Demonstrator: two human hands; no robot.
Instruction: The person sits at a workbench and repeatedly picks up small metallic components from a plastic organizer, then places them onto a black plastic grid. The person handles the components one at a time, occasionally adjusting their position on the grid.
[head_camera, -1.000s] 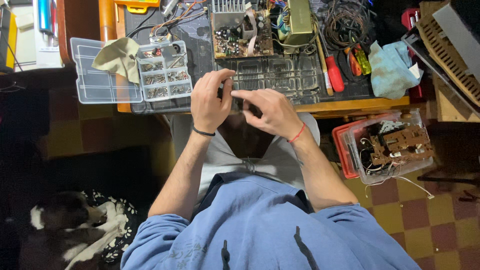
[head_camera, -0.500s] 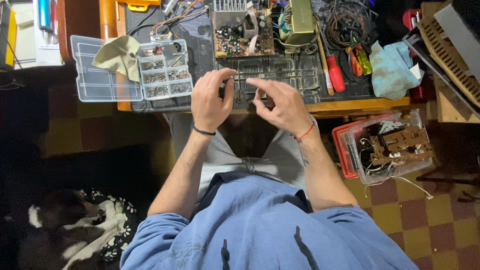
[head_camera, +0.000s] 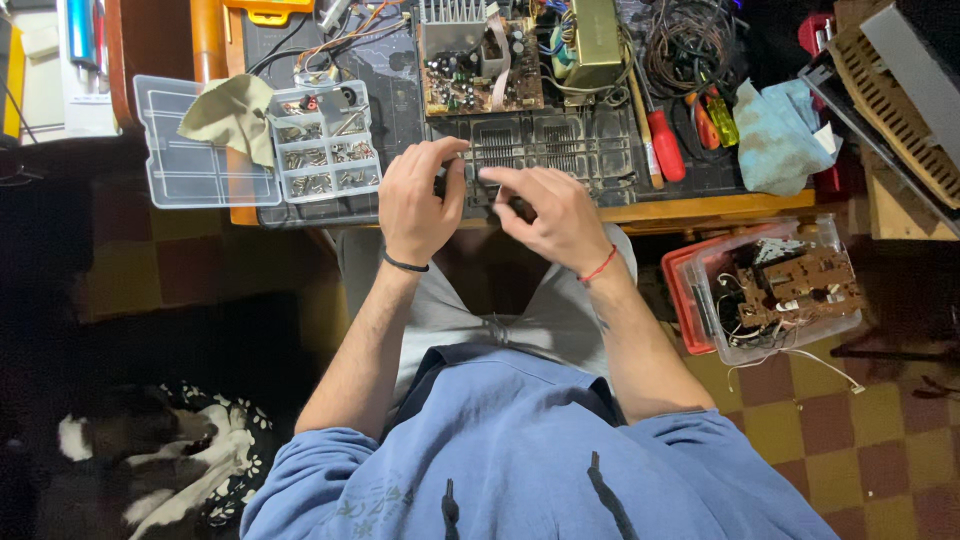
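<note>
My left hand (head_camera: 418, 196) and my right hand (head_camera: 548, 215) meet at the near edge of a workbench, over a grey slotted plastic panel (head_camera: 560, 145) that lies flat there. The fingers of both hands curl around the panel's left front corner; a small dark part between the fingertips is too hidden to name. A green circuit board (head_camera: 478, 68) with a finned heat sink sits just behind the panel. A black band is on my left wrist and a red string on my right wrist.
An open clear parts organiser (head_camera: 262, 148) with small screws and a khaki cloth (head_camera: 232, 115) lies left. A red-handled screwdriver (head_camera: 662, 140), coiled wires (head_camera: 692, 42) and a blue rag (head_camera: 782, 135) lie right. A clear bin (head_camera: 772, 290) of boards stands on the tiled floor.
Both hands have moved forward from above my lap up onto the front edge of the bench and the slotted panel.
</note>
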